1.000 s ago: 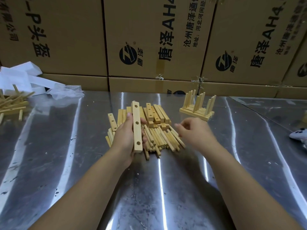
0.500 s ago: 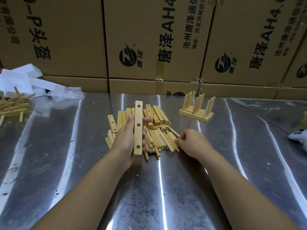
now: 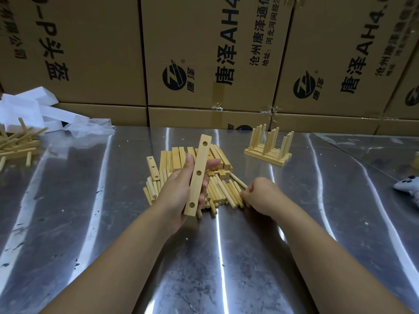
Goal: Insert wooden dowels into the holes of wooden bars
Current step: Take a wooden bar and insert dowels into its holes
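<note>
Toward the upper right of centre, one finished piece (image 3: 268, 148) is seen on the desk (image 3: 90, 211), with dowels standing upright in flat bars. In the middle of the frame a bar (image 3: 199, 162) is gripped by the left hand (image 3: 176, 196), with fingers and thumb wrapped round its edges. It is held clear of the desk at a tilt, and its three holes are shown empty. The right hand (image 3: 260, 197) is curled at the right edge of the loose dowels (image 3: 220, 193), and a single dowel (image 3: 238, 181) appears to be pinched at its fingertips, though the grip itself is hidden. Behind the held bar, spare bars (image 3: 175, 156) are heaped, the one visible set of holes unfilled. The work is judged to be at an early stage: one set is done, nothing has been inserted into the held bar, and most of the heap is left
</note>
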